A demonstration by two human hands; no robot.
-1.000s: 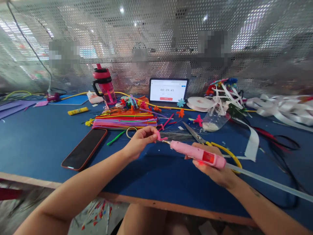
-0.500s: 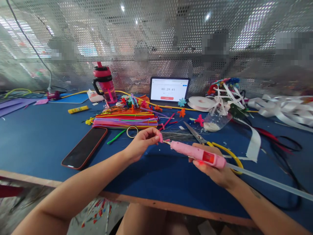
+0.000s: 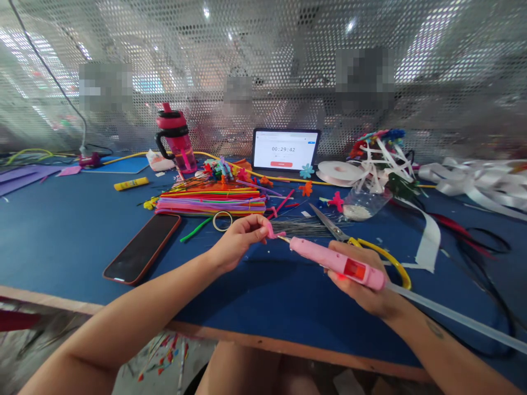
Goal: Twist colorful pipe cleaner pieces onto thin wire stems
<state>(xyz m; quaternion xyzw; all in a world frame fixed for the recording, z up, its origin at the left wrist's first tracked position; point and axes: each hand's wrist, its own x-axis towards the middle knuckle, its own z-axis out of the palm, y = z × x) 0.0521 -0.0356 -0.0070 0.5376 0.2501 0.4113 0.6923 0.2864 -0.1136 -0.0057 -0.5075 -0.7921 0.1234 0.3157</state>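
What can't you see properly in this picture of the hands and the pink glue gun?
All in the head view:
- The small pink piece: partly covered by the fingers of the left hand.
- The underside of the pink glue gun: hidden by the right hand.
- The end of the glue stick: cut off by the right edge.
- The small words on the tablet: too small to read.
- Shapes behind the perforated metal screen: blurred.

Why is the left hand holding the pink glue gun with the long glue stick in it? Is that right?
No, the right hand holds the pink glue gun with the long glue stick in it, not the left hand, as the head view shows.
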